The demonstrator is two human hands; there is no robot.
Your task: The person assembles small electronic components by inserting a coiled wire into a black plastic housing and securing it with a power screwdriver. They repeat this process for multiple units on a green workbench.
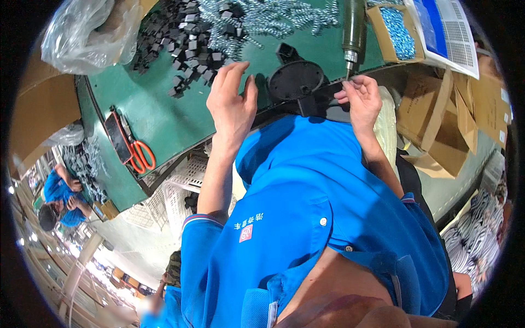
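My left hand (pixel 232 104) hovers over the green bench beside a heap of small black blocks (pixel 188 46), thumb and fingers apart and nothing visible between them. To its right, at the bench's near edge, sits a black round plastic part (pixel 295 81) with arms sticking out; neither hand touches it. My right hand (pixel 363 101) has its thumb and forefinger pinched at the bit of an upright power screwdriver (pixel 353 35). Whatever small piece those fingers may hold is too small to make out. Silvery coil springs (pixel 268 19) lie piled beyond the round part.
A small carton (pixel 379 33) of bluish metal pieces stands right of the screwdriver, near printed sheets (pixel 456 38). Red-handled scissors (pixel 143 157) and a dark phone-like slab (pixel 116 135) lie at left, below a clear plastic bag (pixel 90 44). Open cardboard boxes (pixel 437 131) stand at right. Another person (pixel 63 191) works far left.
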